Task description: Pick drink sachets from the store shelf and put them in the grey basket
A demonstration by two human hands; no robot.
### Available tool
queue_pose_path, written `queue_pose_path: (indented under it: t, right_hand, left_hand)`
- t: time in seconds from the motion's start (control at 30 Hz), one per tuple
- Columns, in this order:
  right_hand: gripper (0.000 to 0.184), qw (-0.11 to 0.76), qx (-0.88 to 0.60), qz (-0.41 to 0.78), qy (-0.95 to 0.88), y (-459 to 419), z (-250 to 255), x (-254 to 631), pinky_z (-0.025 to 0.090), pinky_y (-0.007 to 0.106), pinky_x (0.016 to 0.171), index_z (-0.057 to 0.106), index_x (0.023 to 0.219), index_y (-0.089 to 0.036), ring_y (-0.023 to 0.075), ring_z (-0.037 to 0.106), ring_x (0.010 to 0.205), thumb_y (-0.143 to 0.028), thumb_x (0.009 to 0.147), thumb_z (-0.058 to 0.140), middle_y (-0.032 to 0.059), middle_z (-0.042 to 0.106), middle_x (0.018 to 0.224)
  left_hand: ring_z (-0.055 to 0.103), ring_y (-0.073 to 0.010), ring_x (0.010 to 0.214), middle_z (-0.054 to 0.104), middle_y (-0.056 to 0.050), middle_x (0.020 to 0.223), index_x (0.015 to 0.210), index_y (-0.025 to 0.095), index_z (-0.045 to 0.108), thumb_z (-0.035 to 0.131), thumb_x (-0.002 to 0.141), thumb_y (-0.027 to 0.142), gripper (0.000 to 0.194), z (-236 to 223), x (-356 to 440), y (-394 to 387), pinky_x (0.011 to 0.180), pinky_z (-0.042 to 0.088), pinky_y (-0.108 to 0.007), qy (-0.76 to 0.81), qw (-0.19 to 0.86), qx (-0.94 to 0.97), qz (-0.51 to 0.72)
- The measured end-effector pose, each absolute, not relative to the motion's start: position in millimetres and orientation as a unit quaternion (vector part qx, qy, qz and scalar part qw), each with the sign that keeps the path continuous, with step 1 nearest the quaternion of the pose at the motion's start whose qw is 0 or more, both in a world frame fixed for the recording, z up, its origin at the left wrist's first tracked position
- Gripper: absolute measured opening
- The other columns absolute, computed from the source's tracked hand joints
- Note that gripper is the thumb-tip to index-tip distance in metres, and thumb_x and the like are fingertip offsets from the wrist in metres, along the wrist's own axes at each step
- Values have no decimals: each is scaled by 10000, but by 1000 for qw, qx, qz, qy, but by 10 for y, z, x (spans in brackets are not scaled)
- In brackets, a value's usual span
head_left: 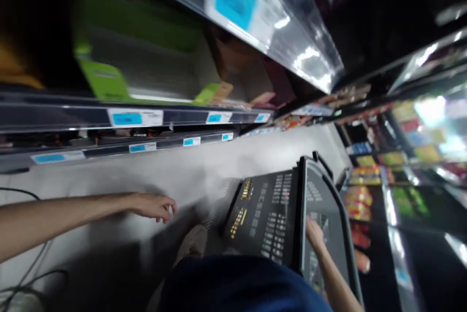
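Observation:
My left hand [155,206] hangs over the pale floor, fingers loosely curled and apart, with nothing in it. To the right stands a dark grey shopping basket [262,200] with slotted walls, tilted in the view. My right hand [315,233] is closed on the basket's near upper rim, its fingertips partly hidden. Items inside the basket are too blurred to name.
Store shelves with blue-and-white price labels [135,118] run along the left and top. Green-edged cartons [105,81] sit on one. More stocked shelves [359,202] line the right. A black cable [38,261] lies at lower left; my shoe [194,241] is below.

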State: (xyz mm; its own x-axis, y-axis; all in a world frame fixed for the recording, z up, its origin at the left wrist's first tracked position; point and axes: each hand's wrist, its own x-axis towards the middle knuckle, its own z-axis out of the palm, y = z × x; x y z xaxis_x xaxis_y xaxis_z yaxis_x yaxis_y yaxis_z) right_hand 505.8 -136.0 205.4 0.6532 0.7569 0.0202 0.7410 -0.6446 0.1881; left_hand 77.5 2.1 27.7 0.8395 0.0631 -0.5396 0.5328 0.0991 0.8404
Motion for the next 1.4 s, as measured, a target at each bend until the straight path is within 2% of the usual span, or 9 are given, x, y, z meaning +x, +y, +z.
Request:
queue_pose_path:
  t: [0.17,0.37,0.53,0.67,0.8,1.0,1.2,1.3,1.4]
  right_hand:
    - [416,69,903,151,396,-1185,2728,5596,434,478,430,318,498,-292,370,558,404,-628,736,377,59,417,390]
    - [187,39,729,194,655,-706,3089,4752,445,402,520,428,753,-328,303,576,513,-482,782,530,56,541,553]
    - [173,49,299,135,943,112,2372,3260,371,303,599,469,769,-251,164,541,608,-177,925,480,13,578,662]
    - [192,23,62,181,981,663,1695,2474,294,316,603,508,821,-189,166,479,664,-113,965,405,36,601,775]
    - [164,40,127,195,972,838,1330,2278,275,326,619,550,856,-162,186,457,684,-120,959,428,58,596,812]
    - [179,65,158,99,980,552,1054,2386,307,333,694,585,1021,-191,217,487,830,-143,963,422,81,616,941]
    - [484,-98,376,-19,921,387,823,2480,309,459,1009,477,1303,-138,316,394,1237,-101,826,548,164,465,1397]
    - [649,-197,539,-186,798,392,703,2483,380,476,1004,439,1334,-109,329,438,1249,-98,711,620,192,464,1398]
    - [493,-188,614,-481,597,343,664,2417,523,380,810,540,1205,-123,259,632,987,-117,717,608,149,650,1139]
  left_hand:
    - [627,-201,680,716,-62,813,945,200,665,559,640,368,364,157,721,-51,561,430,-262,258,683,672,-125]
    - [665,-237,818,712,-164,1035,1044,163,619,477,771,581,520,95,622,-11,634,495,-296,298,772,555,-83]
    - [632,-272,1059,665,-154,1183,1164,206,561,399,799,737,664,446,570,299,839,514,-374,204,900,384,-29]
    - [661,-320,974,710,-158,1043,1056,205,607,364,796,751,652,829,537,518,815,513,-460,136,937,320,-26]
    - [681,-260,809,715,-117,852,940,177,621,371,839,714,601,908,386,540,779,517,-414,223,932,276,77]
    - [626,-140,612,680,-49,839,904,169,584,649,818,511,359,867,173,281,638,499,-295,313,889,320,101]
    - [672,-145,704,648,-29,853,918,171,508,821,686,342,426,729,161,101,615,486,-247,405,797,419,159]
    - [678,-141,715,651,-33,887,966,175,479,838,661,271,481,607,178,67,621,493,-246,456,755,433,188]
    - [676,-152,731,659,-43,901,1031,177,463,855,626,228,567,529,212,51,627,506,-263,464,743,429,220]
